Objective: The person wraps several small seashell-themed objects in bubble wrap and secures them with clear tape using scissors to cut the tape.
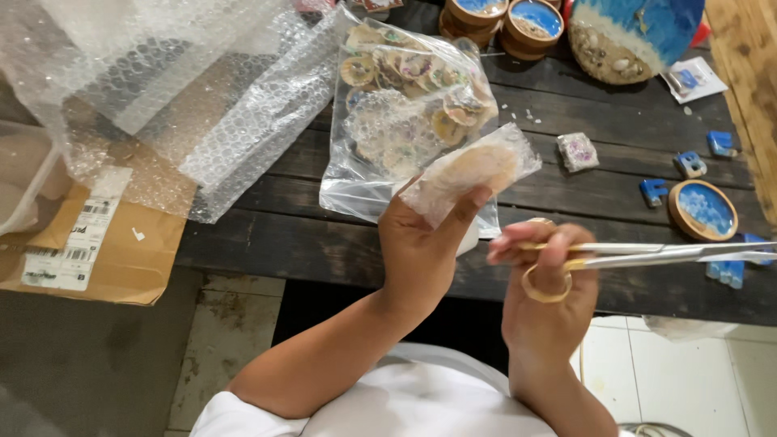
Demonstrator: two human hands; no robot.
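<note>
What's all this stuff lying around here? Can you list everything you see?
wrapped disc: one, pale tan in bubble wrap, held in the left hand
scissors: one, silver with gold handles, in the right hand
clear bag: one, full of round shell pieces, table middle
bubble wrap: loose clear sheets, table left
cardboard box: one, brown, left edge
round blue dishes: several, wood-rimmed, right and top
small blue blocks: a few, right
table: one, dark wood
left hand: one, raised
right hand: one, through the handles
</note>
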